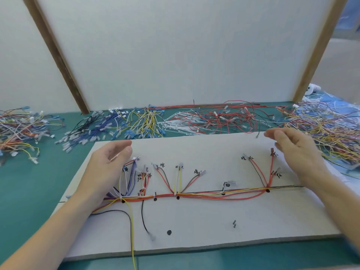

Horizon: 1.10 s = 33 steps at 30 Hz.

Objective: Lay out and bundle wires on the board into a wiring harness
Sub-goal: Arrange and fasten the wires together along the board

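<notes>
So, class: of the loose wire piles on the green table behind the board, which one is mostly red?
The tangled red wire pile just left of the right hand; the piles further left are blue, yellow and black, the far-right one mixed.

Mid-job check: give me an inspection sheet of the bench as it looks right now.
Surface: green table under a white board.
Job's things: harness trunk lies along the board's line, branches fanning to handwritten labels.
Clutter: loose wire piles behind the board; white cable ties among them.
Hands: left hand and right hand open above the board, holding nothing.
Cables: yellow wire overhangs the board's near edge.
Surroundings: white panel with wooden frame behind.
</notes>
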### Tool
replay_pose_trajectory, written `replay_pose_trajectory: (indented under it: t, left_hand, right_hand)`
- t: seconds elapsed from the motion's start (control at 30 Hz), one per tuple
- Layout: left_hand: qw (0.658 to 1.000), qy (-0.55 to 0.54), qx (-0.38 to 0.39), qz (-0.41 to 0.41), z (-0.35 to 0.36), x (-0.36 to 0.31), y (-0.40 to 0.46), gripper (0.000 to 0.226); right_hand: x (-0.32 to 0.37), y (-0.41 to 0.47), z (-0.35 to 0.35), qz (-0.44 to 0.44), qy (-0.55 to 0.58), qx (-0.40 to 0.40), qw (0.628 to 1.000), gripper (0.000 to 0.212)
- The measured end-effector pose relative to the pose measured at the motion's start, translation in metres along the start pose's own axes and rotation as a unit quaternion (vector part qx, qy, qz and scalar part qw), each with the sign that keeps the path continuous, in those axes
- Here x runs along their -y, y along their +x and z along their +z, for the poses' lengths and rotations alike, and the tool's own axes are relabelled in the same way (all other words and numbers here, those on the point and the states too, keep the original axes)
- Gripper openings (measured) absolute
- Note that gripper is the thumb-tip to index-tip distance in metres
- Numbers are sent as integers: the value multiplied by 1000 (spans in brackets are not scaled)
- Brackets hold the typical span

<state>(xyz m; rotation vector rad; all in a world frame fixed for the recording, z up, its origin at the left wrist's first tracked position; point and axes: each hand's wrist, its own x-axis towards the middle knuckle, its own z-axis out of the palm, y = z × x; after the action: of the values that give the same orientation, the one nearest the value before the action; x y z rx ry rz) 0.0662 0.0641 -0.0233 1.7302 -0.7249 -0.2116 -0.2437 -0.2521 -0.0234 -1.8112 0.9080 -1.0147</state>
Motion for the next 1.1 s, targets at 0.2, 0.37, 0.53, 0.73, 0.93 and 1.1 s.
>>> replay_pose_trajectory:
  t: [0.2, 0.37, 0.53, 0.73, 0.93, 1.1]
  left_hand:
    - [997, 67, 40, 8, -9, 7, 2, 19]
    - [967, 232, 85, 52, -5, 11, -3, 31]
    - [964, 244, 82, 62, -5, 8, -5, 29]
    - [968, 230, 77, 63, -5, 8, -6, 21]
    - [972, 217, 73, 54, -5, 11, -5, 21]
    - [973, 210, 76, 51, -4, 11, -4, 21]
  right_hand:
    - [-9, 1, 14, 40, 64, 29, 997, 32]
    - [-13, 0, 15, 44, 67, -6, 997, 32]
    - [-9, -1, 16, 72, 102, -48, 991, 34]
    - [1, -9, -5, 10, -59, -60, 996, 30]
    - [0, -15, -13, -35, -220, 5, 975, 16]
    - [1, -10, -18, -46, -295, 32, 954, 11]
